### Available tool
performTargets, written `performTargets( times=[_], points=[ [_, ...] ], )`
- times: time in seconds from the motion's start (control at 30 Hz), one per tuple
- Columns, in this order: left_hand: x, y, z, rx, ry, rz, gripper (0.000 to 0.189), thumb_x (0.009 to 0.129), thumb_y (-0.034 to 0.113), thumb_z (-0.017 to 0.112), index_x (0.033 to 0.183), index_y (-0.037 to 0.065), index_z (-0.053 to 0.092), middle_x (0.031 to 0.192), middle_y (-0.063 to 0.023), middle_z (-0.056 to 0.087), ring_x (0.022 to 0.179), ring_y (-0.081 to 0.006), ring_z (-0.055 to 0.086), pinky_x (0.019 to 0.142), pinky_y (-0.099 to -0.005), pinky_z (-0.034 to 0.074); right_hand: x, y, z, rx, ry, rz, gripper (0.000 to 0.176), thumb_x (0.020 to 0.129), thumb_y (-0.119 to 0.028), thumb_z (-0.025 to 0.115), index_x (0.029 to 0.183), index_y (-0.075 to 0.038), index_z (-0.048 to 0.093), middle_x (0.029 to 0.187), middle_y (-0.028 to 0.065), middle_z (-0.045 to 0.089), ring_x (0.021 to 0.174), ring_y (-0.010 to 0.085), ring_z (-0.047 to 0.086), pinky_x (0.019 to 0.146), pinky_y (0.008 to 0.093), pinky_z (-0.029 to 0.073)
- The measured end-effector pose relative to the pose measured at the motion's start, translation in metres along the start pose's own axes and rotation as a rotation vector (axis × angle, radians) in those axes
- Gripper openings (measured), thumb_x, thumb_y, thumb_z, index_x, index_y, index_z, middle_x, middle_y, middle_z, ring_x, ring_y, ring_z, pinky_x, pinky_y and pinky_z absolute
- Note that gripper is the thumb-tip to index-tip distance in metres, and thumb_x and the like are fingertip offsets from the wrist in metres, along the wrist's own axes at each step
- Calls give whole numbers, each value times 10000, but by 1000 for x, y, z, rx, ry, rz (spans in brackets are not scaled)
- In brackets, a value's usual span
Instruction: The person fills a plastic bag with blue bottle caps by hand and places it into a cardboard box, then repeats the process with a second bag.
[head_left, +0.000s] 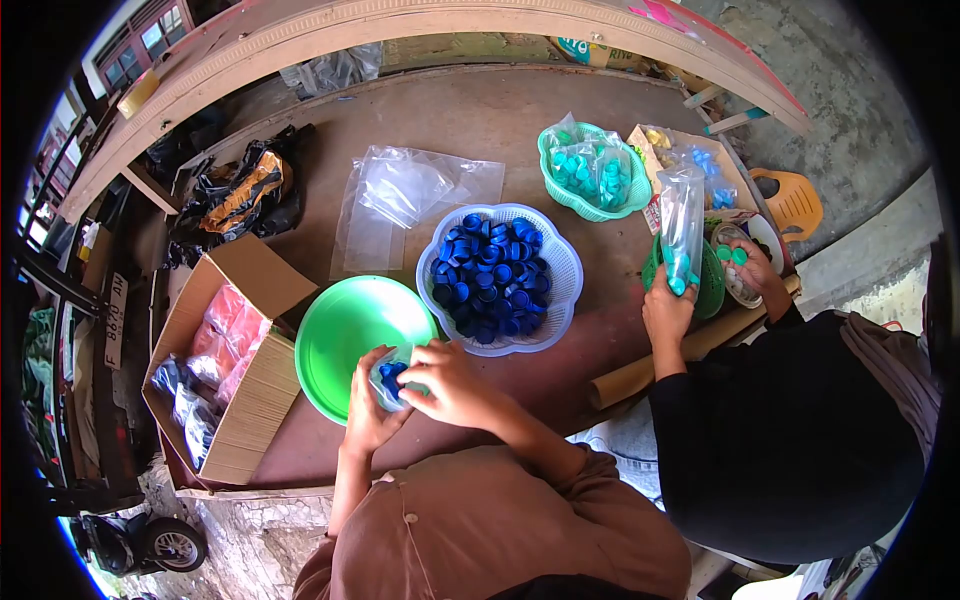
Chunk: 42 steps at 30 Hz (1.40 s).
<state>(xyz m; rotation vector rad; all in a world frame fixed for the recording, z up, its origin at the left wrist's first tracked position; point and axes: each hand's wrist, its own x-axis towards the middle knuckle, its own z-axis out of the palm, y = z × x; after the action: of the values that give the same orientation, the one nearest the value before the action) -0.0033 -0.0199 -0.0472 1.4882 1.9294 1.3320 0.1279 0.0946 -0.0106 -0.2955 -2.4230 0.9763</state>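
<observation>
A clear plastic bag (391, 402) with blue bottle caps (392, 377) inside is held upright by my left hand (370, 420), whose fingers wrap round it. At the bag's mouth, my right hand (450, 385) has its fingers curled and pinching the rim; whether a cap is also between them is hidden. Beneath the hands lies a shallow green basin (335, 330). Just beyond my right hand stands a pale blue scalloped basket (565, 325), full of loose blue caps (490, 275).
Flat plastic bags (430, 185) lie behind the basket. A cardboard box (255, 405) of bagged caps stands at left, near a black plastic bag (200, 215). A turquoise basket (600, 212) sits farther back. At right, a co-worker's hands (668, 315) hold a bag of turquoise caps.
</observation>
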Motion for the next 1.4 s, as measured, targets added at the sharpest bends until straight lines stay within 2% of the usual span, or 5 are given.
performTargets(
  times=[0.1,0.17,0.3,0.57,1.4],
  points=[
    [0,-4,0,-18,3,15,713,637,148,747,1217,7,357,1169,-169,487,1090,-326,463,937,-394,363,8,6,0,-167,111,-186,146,733,-138,666,854,-58,653,720,74,553,638,230,543,574,319,421],
    [-1,1,-1,-15,25,-46,710,639,146,746,1215,6,356,1162,-168,493,1090,-328,462,935,-394,364,10,20,-20,139,102,23,129,742,-125,641,857,-66,650,705,82,547,646,249,549,576,338,425],
    [0,1,-1,19,33,-14,700,642,140,745,1210,8,358,1162,-169,495,1083,-330,468,937,-395,363,-4,107,-61,-395,474,207,71,730,-43,625,799,-54,623,743,101,563,664,255,569,584,356,447],
    [2,1,-1,-2,26,-21,690,637,132,745,1203,13,368,1168,-171,489,1091,-330,466,938,-394,364,-22,196,-88,-476,187,802,244,743,-176,650,932,-36,585,899,187,614,882,354,576,743,434,465],
    [1,2,-1,-3,19,4,689,640,139,742,1202,0,370,1165,-182,488,1090,-330,471,934,-394,371,-42,158,-99,-168,241,380,287,655,-35,717,887,-2,551,795,177,633,768,315,625,672,365,489]
  ],
)
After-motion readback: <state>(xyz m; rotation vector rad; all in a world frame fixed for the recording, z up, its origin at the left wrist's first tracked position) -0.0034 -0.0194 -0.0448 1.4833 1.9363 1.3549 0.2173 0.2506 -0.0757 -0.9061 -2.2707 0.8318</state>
